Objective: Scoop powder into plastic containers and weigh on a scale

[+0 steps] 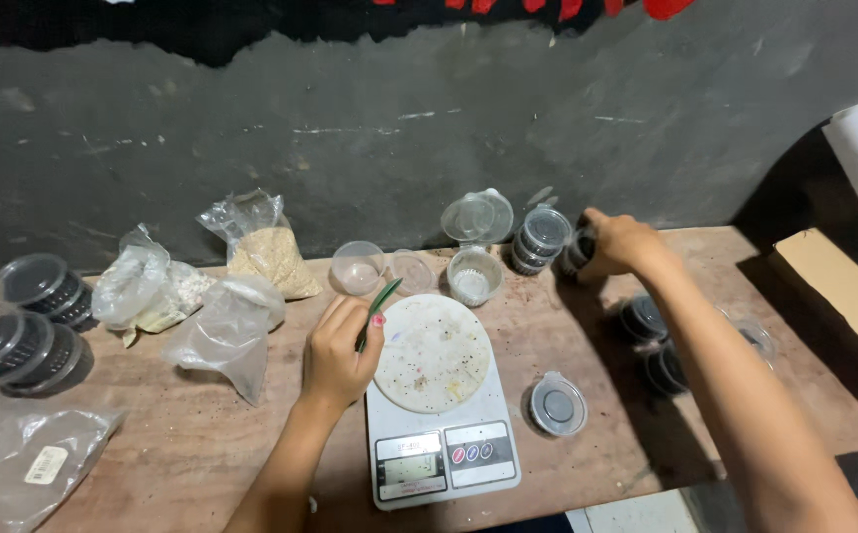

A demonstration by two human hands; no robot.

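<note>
My left hand [340, 350] rests at the left edge of a white kitchen scale [444, 449] and grips a green spoon [379, 308] that points up and right. The scale's round plate [434, 352] is bare but speckled with crumbs. My right hand [618, 244] reaches to the back of the table and closes on a small dark lidded cup [577, 252], next to a stack of similar lidded cups [541, 240]. An open clear cup holding white powder [474, 276] stands behind the scale.
Two empty clear cups [358, 266] and loose lids [478, 217] stand at the back. Plastic bags of grain [269, 257] and white pieces [152, 286] lie left, beside stacked lidded cups [24, 326]. More filled cups [646, 321] sit right; one lidded cup [558, 405] is near the scale. A cardboard box [843, 291] is far right.
</note>
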